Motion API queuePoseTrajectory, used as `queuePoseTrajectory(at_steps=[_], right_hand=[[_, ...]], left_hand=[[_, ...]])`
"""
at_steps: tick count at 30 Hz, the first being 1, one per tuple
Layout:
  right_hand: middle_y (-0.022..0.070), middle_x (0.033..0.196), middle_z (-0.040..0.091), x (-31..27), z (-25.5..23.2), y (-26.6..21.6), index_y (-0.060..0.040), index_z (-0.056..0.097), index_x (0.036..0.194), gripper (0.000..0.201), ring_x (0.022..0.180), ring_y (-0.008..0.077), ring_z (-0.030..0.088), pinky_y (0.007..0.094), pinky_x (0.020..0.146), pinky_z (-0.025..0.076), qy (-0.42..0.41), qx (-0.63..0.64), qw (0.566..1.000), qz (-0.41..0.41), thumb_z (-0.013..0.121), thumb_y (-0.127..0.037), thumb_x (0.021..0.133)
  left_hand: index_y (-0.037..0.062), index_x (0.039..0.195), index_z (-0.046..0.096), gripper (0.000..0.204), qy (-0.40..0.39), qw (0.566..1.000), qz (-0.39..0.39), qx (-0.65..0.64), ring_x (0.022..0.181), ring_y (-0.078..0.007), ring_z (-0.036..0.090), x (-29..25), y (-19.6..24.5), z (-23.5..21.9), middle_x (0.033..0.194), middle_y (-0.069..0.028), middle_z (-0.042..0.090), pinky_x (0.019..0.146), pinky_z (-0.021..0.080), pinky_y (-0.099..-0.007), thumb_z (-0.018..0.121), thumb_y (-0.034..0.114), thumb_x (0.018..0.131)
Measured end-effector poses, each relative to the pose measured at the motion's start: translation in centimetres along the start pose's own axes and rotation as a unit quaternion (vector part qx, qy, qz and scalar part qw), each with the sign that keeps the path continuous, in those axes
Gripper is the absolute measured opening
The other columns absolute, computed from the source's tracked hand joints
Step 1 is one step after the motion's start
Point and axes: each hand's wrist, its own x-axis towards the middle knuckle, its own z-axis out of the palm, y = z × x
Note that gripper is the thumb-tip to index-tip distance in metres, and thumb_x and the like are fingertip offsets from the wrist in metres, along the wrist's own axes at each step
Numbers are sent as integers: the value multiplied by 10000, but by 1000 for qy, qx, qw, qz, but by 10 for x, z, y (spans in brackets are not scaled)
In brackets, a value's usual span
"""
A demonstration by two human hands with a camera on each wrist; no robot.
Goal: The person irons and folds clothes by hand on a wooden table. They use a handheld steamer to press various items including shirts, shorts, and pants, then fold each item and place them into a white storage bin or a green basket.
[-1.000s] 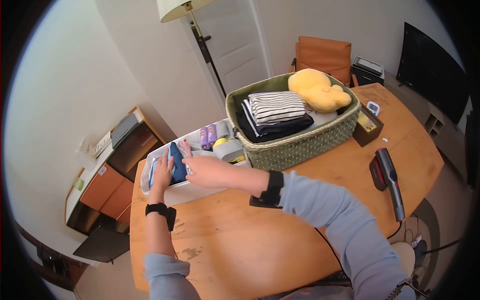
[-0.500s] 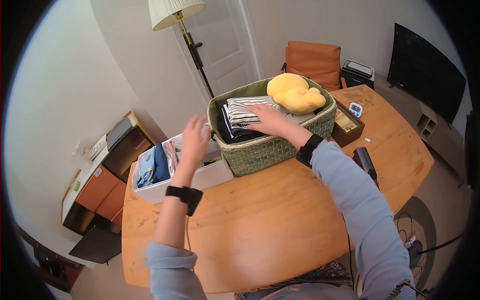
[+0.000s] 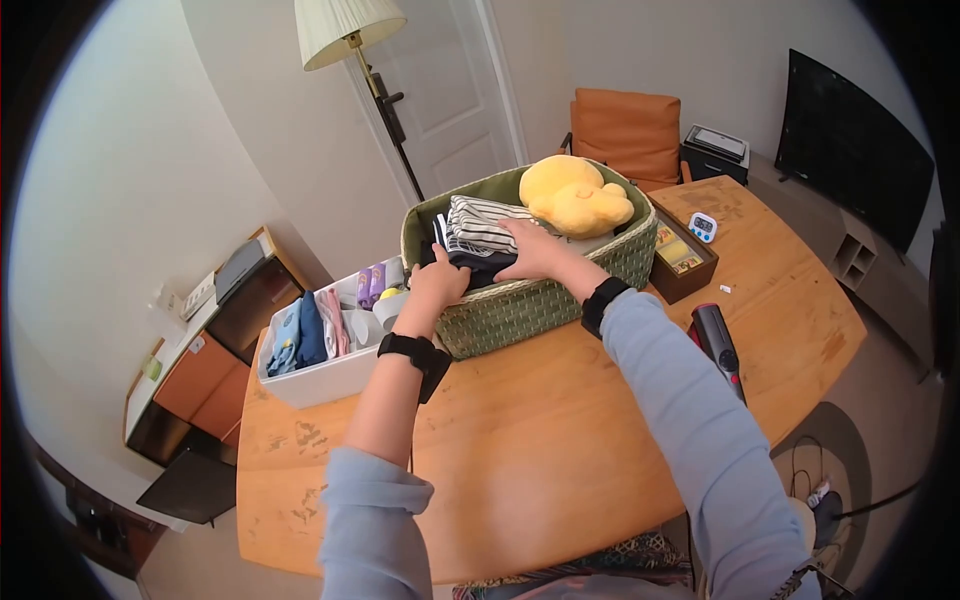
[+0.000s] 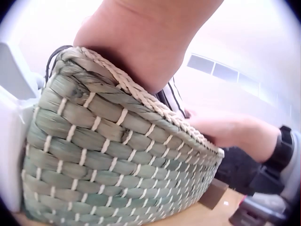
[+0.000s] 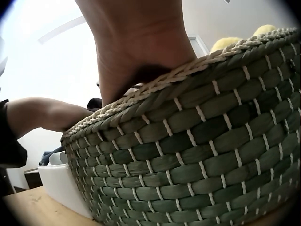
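A folded black-and-white striped garment [image 3: 480, 222] tops a pile with dark clothes [image 3: 482, 266] inside the green woven basket [image 3: 530, 315]. My right hand [image 3: 542, 250] grips the pile's right side, fingers over the stripes and thumb lower on the dark cloth. On the left, my left hand [image 3: 440, 283] reaches over the basket's front rim, its spread fingers against the pile's edge. Both wrist views show the hands crossing the braided rim [image 5: 174, 74], which hides their fingertips. A yellow plush toy [image 3: 575, 195] lies at the basket's back right.
Left of the basket stands a white bin [image 3: 330, 382] with folded blue and pink clothes [image 3: 312, 328] and purple rolled items [image 3: 371, 284]. Right of it are a brown box [image 3: 683, 262], a small timer [image 3: 703, 228] and a dark handheld appliance [image 3: 716, 340] on the wooden table [image 3: 540, 440].
Both hands have left the white bin for the basket, the right one first, then the left. The striped garment now tilts between them.
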Motion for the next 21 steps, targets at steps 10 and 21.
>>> queuePoseTrajectory(at_steps=[10, 21], right_hand=[[182, 1072, 569, 1, 6, -18, -49, 477, 1156, 699, 1003, 373, 555, 429, 862, 466, 92, -49, 993, 60, 813, -199, 562], [172, 1091, 547, 15, -17, -46, -24, 499, 1143, 594, 1053, 368, 491, 413, 902, 421, 275, 13, 961, -11, 722, -89, 596]], left_hand=[[176, 1417, 256, 855, 79, 956, -37, -281, 1066, -380, 566, 8, 5, -4, 1164, -260, 550, 930, 436, -409, 677, 342, 692], [94, 1287, 392, 488, 150, 678, 25, -719, 810, -118, 566, -3, 23, -33, 976, -68, 579, 690, 472, -240, 520, 27, 821]])
